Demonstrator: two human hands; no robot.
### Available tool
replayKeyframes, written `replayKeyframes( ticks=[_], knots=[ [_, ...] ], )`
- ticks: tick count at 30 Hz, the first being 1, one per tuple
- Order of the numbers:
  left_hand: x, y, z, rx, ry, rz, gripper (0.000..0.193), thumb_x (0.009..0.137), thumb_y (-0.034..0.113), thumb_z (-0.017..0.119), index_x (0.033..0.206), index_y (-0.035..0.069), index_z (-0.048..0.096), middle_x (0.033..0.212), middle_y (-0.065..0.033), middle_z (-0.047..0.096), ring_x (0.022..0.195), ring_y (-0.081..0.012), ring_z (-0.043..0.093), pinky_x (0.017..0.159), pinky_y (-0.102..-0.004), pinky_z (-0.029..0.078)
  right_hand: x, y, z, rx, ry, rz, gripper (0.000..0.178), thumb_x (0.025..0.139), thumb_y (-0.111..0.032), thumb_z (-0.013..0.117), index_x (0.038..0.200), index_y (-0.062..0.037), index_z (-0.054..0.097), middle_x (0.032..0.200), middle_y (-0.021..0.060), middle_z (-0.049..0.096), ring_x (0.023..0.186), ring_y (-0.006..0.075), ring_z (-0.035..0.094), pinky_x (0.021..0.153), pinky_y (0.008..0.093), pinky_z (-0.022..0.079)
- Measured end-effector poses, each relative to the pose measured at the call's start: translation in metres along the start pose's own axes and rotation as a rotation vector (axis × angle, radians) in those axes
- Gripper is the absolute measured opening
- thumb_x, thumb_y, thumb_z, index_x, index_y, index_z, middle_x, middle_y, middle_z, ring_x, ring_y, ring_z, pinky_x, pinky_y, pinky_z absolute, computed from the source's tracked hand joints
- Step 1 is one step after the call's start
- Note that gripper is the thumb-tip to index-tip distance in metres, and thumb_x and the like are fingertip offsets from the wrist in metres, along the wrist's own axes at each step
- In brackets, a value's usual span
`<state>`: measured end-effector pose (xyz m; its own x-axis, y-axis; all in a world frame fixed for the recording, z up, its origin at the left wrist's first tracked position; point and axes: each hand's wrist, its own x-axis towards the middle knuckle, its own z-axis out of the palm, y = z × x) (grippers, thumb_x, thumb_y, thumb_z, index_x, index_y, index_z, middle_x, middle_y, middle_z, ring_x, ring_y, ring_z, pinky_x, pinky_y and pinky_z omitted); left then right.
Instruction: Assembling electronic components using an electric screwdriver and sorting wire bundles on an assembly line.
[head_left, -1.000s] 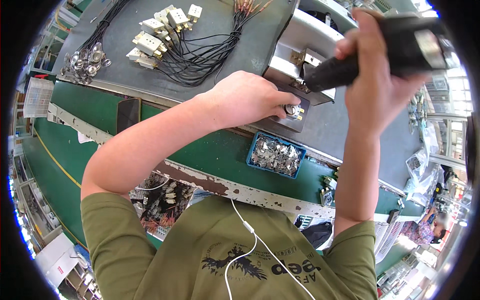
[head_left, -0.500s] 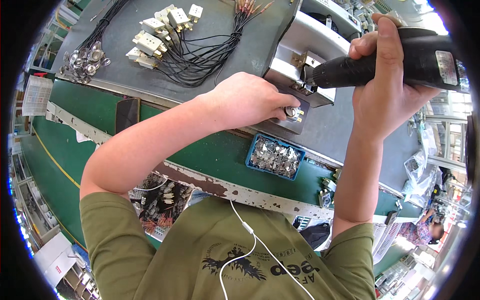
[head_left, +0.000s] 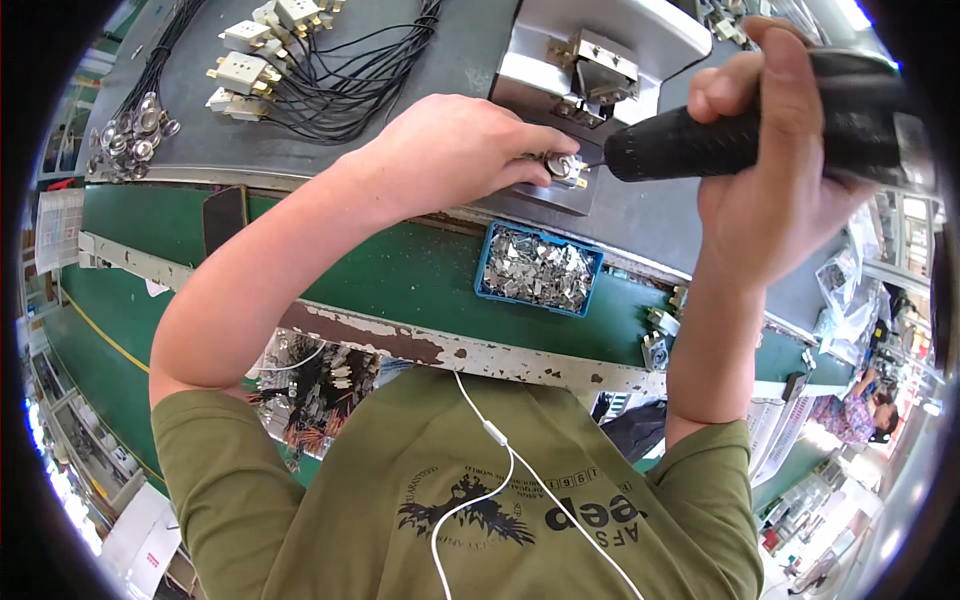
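My left hand (head_left: 462,150) pinches a small socket piece (head_left: 568,168) with brass-coloured prongs between thumb and fingers. It rests on or just above a flat steel block (head_left: 560,195), the contact being partly hidden by my fingers. In my right hand (head_left: 765,165) is a black power screwdriver (head_left: 670,145), fingers wrapped round its body. Its thin bit points left, with the tip close to the prongs; whether they touch cannot be made out. Just beyond the block stands a bent metal fixture (head_left: 535,85) carrying a small metal mechanism (head_left: 603,72).
A blue tray (head_left: 483,278) of small metal pieces sits nearer me. Far left lie white sockets on black cables (head_left: 243,72) and round metal parts (head_left: 135,138). A phone (head_left: 225,218) lies by the bench edge. Several small parts (head_left: 657,335) are at the right; a person (head_left: 855,415) is farther off.
The screwdriver's tip has come away from the fixture's mechanism to the prongs of the socket piece. My left hand still pinches that piece over the block. The whole view has shifted somewhat.
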<state>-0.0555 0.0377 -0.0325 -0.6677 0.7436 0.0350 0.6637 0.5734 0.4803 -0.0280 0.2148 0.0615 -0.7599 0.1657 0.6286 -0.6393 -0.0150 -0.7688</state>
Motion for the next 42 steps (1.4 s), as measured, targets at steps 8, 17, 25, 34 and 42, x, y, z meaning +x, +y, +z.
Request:
replayKeyframes(
  ticks=[8,17,25,34,42],
  knots=[
    [0.000,0.003,-0.002,0.027,-0.040,-0.033,0.035,0.091,0.039,0.057,0.122,0.025,0.062,0.092,-0.0092,0.069,0.088,-0.0285,0.066,0.076,-0.0419,0.052,-0.010,0.011,0.002,-0.130,0.058,-0.008,0.016,0.089,-0.006,0.065,0.092,0.0082,0.060,0.060,0.0086,0.056,0.049,0.0144,0.054,0.049,0.0266,0.046],
    [-0.001,0.001,0.002,0.040,0.008,-0.002,0.033,0.089,0.035,0.061,0.119,0.022,0.062,0.086,-0.0110,0.067,0.082,-0.0311,0.064,0.071,-0.0415,0.051,-0.013,0.018,0.009,-0.055,0.006,-0.040,0.016,0.088,-0.005,0.065,0.095,0.0080,0.059,0.063,0.0094,0.057,0.050,0.0149,0.055,0.050,0.0267,0.047],
    [-0.001,-0.002,0.005,0.042,0.038,0.059,0.033,0.089,0.035,0.061,0.119,0.021,0.062,0.086,-0.0114,0.066,0.082,-0.0320,0.065,0.071,-0.0429,0.051,-0.017,0.024,0.008,-0.155,0.040,0.019,0.018,0.089,-0.005,0.063,0.102,0.0061,0.057,0.073,0.0082,0.059,0.051,0.0113,0.054,0.049,0.0231,0.045],
    [-0.003,0.000,0.006,0.134,0.041,0.051,0.033,0.091,0.035,0.056,0.123,0.026,0.060,0.090,-0.0087,0.068,0.088,-0.0289,0.066,0.073,-0.0417,0.052,-0.021,0.009,0.013,-0.351,-0.027,0.020,0.017,0.088,-0.002,0.063,0.101,0.0066,0.058,0.089,0.0120,0.062,0.055,0.0114,0.056,0.049,0.0234,0.046],
    [-0.006,0.008,0.011,0.375,0.251,0.225,0.026,0.089,0.024,0.058,0.114,0.023,0.063,0.087,-0.0041,0.060,0.089,-0.0215,0.063,0.073,-0.0353,0.049,-0.007,0.020,-0.052,-0.079,-0.132,-0.158,0.010,0.086,0.001,0.062,0.093,0.0082,0.059,0.068,0.0146,0.060,0.056,0.0195,0.058,0.055,0.0326,0.050]
  ],
)
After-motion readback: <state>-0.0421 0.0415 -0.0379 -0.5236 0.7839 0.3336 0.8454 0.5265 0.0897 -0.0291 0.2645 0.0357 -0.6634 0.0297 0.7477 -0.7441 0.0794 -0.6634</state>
